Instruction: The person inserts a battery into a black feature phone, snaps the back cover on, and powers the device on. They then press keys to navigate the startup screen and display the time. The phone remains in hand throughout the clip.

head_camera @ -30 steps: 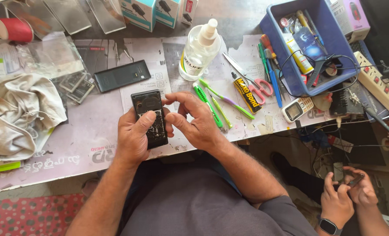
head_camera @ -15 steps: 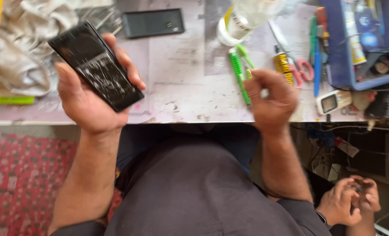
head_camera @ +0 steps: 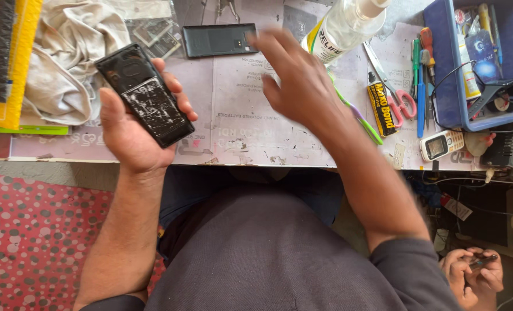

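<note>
Right hand point(head_camera: 300, 86) blurred; left hand point(head_camera: 132, 124) partly hides phone point(head_camera: 146, 97).

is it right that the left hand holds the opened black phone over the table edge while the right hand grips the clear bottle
Not quite. In the head view the right hand grips nothing; it hovers open beside the clear bottle. The left hand does hold the opened black phone over the table edge.

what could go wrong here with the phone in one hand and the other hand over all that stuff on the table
The left hand grips the opened black phone alone, partly past the table edge; a slip might drop it to the floor. The right hand, blurred mid-motion, passes close to the clear bottle and could tip it.
</note>
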The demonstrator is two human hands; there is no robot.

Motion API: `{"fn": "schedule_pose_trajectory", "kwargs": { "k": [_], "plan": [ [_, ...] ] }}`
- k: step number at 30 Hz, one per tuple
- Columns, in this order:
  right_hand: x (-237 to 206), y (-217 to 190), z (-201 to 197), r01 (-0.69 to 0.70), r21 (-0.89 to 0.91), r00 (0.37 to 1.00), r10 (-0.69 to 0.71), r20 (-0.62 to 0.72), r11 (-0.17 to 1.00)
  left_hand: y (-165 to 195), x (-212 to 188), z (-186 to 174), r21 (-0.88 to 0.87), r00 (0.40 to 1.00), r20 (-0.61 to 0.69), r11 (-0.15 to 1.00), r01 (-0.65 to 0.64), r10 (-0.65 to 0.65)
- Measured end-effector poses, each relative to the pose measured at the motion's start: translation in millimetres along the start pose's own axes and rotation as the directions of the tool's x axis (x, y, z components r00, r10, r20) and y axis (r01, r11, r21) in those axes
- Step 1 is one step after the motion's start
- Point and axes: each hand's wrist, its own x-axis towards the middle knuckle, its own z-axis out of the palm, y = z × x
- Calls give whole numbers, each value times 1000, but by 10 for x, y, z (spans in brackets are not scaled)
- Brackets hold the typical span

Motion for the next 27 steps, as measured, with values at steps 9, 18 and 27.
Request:
{"fn": "schedule_pose_trajectory", "kwargs": {
  "k": [9,18,27],
  "plan": [
    [577,-55,494,73,-364,987,-13,163,928,286,-126,72,83,997,-72,996,17,-11],
    [-4,-487,75,-254,216,967,240,89,943,496,-201,-1,156,999,-52,988,19,-11],
    [-617,-366,-248,-372,766,928,235,291,524,57,-164,479,368,995,-36,924,99,-93]
  ]
}}
